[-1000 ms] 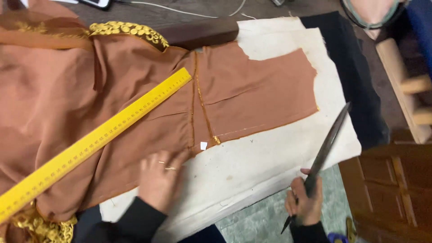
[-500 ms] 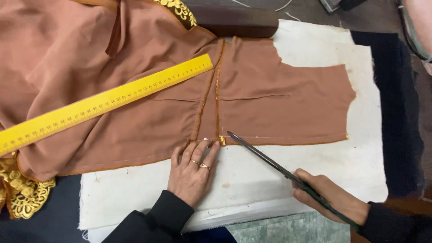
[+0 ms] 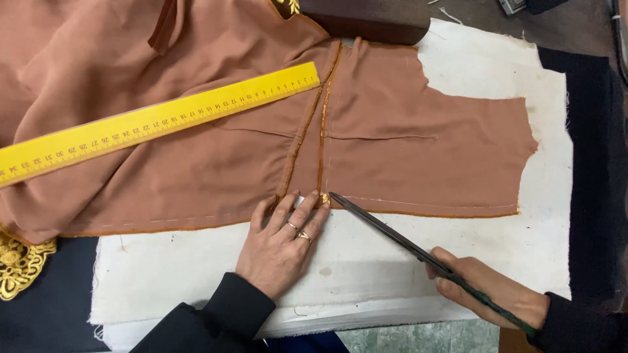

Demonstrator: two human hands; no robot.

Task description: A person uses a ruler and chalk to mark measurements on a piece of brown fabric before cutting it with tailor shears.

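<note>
A white cloth [image 3: 458,261] covers most of the surface, with a dark cloth [image 3: 589,163] showing past its edge at 3 o'clock and again at 8 o'clock. On the white cloth lies a large brown garment [image 3: 196,163], filling the view from 9 o'clock to 2 o'clock, its sleeve [image 3: 425,131] spread flat toward 3 o'clock and edged with a thin gold seam. A yellow ruler [image 3: 157,121] rests slanted on the garment, running from 9 o'clock up toward 12 o'clock. Long dark scissors [image 3: 392,232] point from 4 o'clock toward the centre, blades together, the tip touching the garment's lower edge where the sleeve seam ends. The left hand [image 3: 281,245] lies flat with fingers spread, pressing the garment's edge just beside the scissor tip, rings on two fingers. The right hand [image 3: 487,291] is closed around the scissor handles at 4 o'clock. A bit of gold lace [image 3: 19,265] shows at 8 o'clock.
</note>
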